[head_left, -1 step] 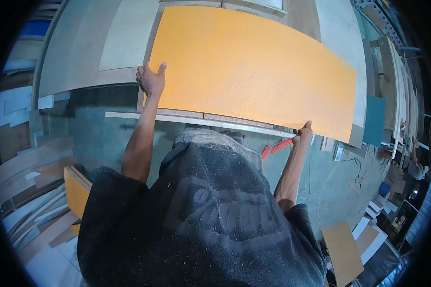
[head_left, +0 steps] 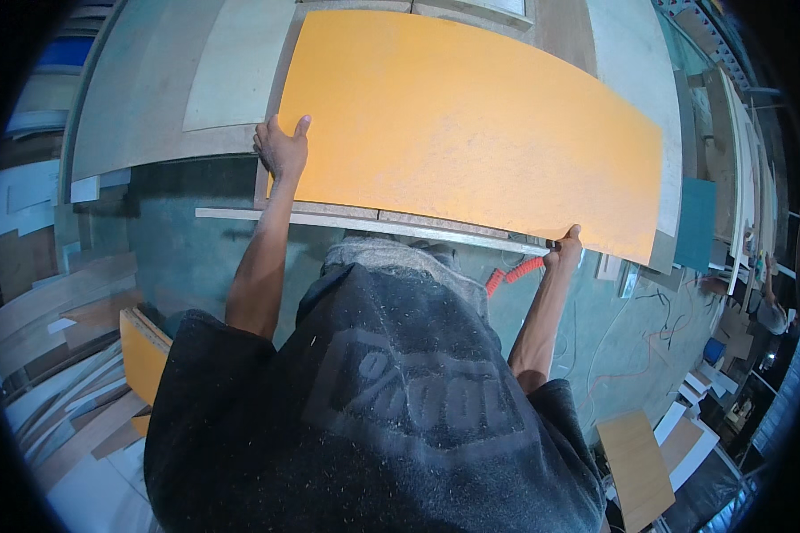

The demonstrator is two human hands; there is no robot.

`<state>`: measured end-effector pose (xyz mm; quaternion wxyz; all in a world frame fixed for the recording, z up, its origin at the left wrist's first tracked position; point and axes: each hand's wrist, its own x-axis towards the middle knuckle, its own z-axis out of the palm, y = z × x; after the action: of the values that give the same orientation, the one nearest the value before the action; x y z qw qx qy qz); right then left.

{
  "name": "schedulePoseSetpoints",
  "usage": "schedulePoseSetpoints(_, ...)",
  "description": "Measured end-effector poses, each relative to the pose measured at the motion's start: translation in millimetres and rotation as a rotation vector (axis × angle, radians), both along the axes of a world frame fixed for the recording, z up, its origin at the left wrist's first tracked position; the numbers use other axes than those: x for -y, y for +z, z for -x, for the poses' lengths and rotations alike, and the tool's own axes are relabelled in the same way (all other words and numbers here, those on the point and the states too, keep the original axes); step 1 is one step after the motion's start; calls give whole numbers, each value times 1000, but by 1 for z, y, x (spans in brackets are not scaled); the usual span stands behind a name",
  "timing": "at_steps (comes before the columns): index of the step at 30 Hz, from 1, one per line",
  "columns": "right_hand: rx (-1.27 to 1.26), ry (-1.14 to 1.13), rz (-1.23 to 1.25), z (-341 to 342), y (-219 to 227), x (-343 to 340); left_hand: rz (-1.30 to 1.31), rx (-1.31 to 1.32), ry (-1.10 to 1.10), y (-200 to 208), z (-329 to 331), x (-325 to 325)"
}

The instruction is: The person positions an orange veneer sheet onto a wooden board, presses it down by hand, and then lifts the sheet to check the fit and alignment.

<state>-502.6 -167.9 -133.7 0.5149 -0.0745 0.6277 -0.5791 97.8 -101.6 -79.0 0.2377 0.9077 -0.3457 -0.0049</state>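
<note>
A large orange panel (head_left: 471, 133) dusted with fine sawdust lies across the workbench in front of me. At its left edge is my left hand (head_left: 283, 151), thumb over the top face and fingers wrapped on the outer side. My right hand (head_left: 564, 250) grips the near edge toward the right, its thumb pointing up and its fingers partly hidden under the board. Beside that hand shows a small black piece (head_left: 553, 245), too small to name. Along the near side runs a narrow pale strip (head_left: 364, 224), just below the panel's edge.
A coiled red hose (head_left: 514, 274) hangs under the bench's near side. Several offcuts and stacked boards (head_left: 62, 338) crowd the left, with an orange block (head_left: 142, 355) among them. A wooden board (head_left: 636, 471) lies lower right. Cables (head_left: 658, 311) trail over the floor.
</note>
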Motion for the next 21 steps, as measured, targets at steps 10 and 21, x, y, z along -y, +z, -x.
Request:
schedulePoseSetpoints(10,-12,-4,22,13,18,-2,74,-8,-75,-4,19,-9)
schedulePoseSetpoints(21,-73,-16,48,17,22,-3,70,-12,-113,-3,18,-5)
